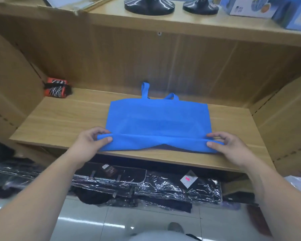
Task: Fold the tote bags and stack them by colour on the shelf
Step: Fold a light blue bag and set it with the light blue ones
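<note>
"On the middle shelf board (59, 119), what's lying there?"

"One blue tote bag (156, 119), spread flat on the wood and roughly centred. Its open end faces the back panel, and its two handles (145, 89) poke out past that far edge. One stands up in a tall loop and the other is a low arch just beside it."

"And the hands?"

"Both are on the bag's near edge, one at each corner. The left hand (89, 138) pinches the left corner, fingers curled over the top and thumb pressing from the near side. The right hand (233, 145) does the same at the right corner. Between them the edge is raised off the board into a soft roll; it sags in the middle, with shadow showing beneath."

"Does the bag hang over the front of the shelf?"

"The lifted edge sits just about at the front lip — I can't tell whether it goes past it."

"Anything else nearby?"

"An orange-and-black packet (56, 87) sits in the back left corner of the same shelf, well apart from the bag. On the shelf above are two glossy black bases (149, 6) and some blue boxes (247, 6). Below are dark goods in crinkled clear plastic (163, 186), and under those a pale tiled floor (94, 223)."
</note>
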